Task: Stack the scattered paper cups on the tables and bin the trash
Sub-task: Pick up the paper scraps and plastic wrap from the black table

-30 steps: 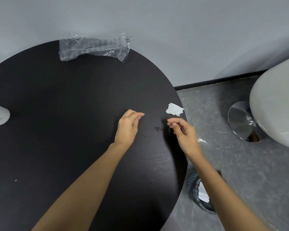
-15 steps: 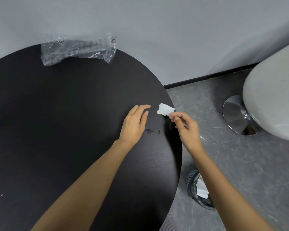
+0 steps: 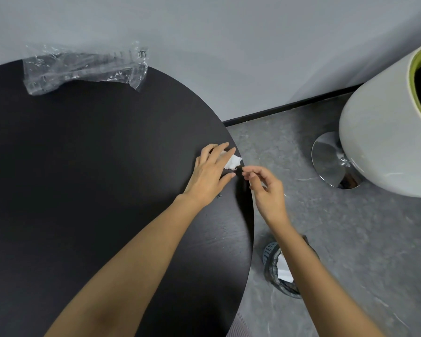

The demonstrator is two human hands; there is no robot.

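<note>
Black table (image 3: 83, 166); left hand (image 3: 210, 173) now covers paper scrap (image 3: 233, 162); right hand (image 3: 265, 188) let go.

One table (image 3: 83, 190), one scrap (image 3: 233, 162), one wrapper (image 3: 83, 70), one bin (image 3: 269, 254), one chair (image 3: 374, 130).

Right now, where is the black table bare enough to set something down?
The table is bare across its middle and left, from the far-edge plastic wrapper to the near edge. Crowded: the right edge, where the left hand partly covers the paper scrap, right hand alongside.
</note>
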